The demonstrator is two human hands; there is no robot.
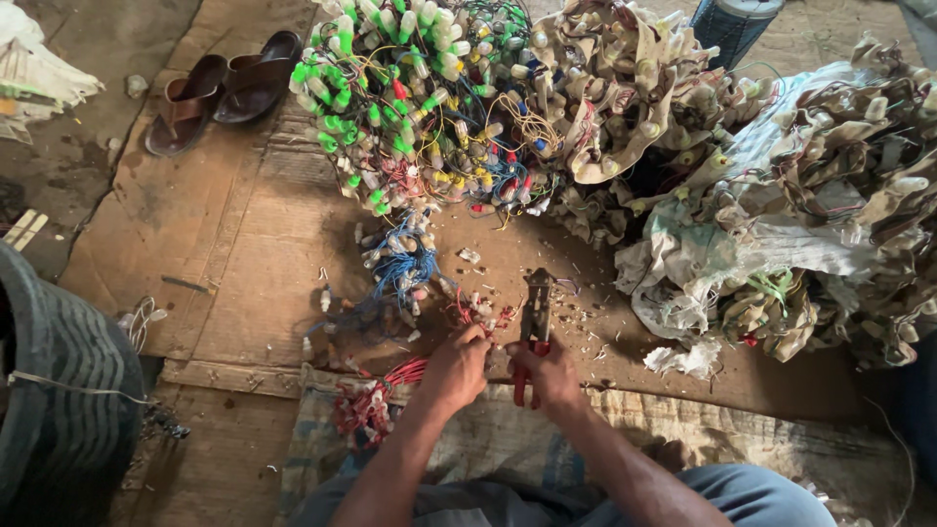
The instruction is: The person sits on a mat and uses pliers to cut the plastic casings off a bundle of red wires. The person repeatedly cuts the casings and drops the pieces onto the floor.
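Note:
My right hand (549,376) grips the red handles of a wire stripper or cutter (534,317), whose dark jaws point away from me. My left hand (459,366) pinches a red wire right beside the tool's handles. That wire belongs to a bunch of red wires with white connectors (366,400) lying at my left on a woven sack. Small white offcuts (478,303) are scattered on the cardboard ahead of both hands.
A big pile of coloured wires with green and white connectors (410,98) lies ahead, a blue-wired bunch (400,263) below it. Beige bundles on a sack (800,195) fill the right. A pair of brown sandals (224,93) rests far left, a dark tyre (59,390) near left.

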